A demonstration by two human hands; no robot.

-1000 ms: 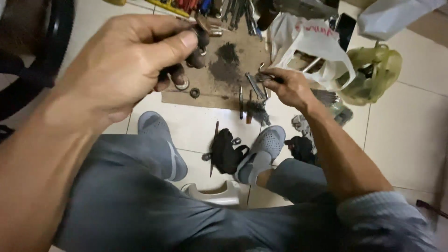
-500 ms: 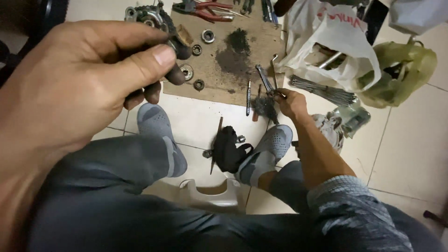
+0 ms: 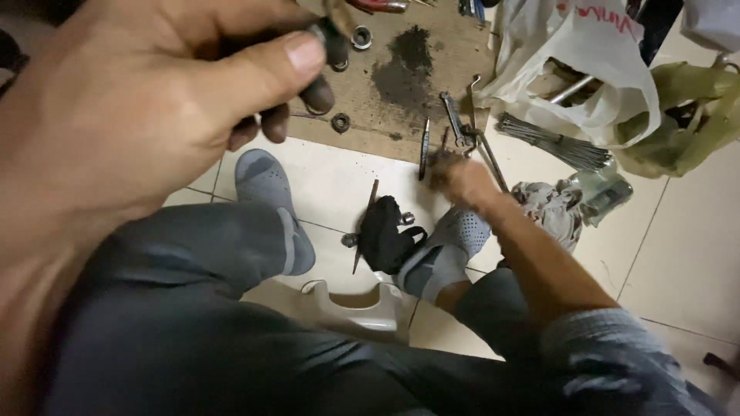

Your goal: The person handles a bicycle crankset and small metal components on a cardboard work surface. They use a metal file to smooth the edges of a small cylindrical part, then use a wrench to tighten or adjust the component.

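My left hand is raised close to the camera, fingers and thumb closed on a small dark greasy metal part. My right hand reaches down to the floor among thin metal tools lying at the edge of a stained brown board; it is blurred, and whether it grips one I cannot tell. A slim screwdriver lies just left of that hand. Small round nuts or bearings rest on the board below my left fingers.
I sit on a low white stool, grey shoes on pale tiles. A black pouch lies between my feet. A white plastic bag, a green bag, a bundle of wires and rags lie right.
The view has dipped and closed in. My left hand stays shut on the dark part. My right hand has moved lower and left along the tools at the board's edge.
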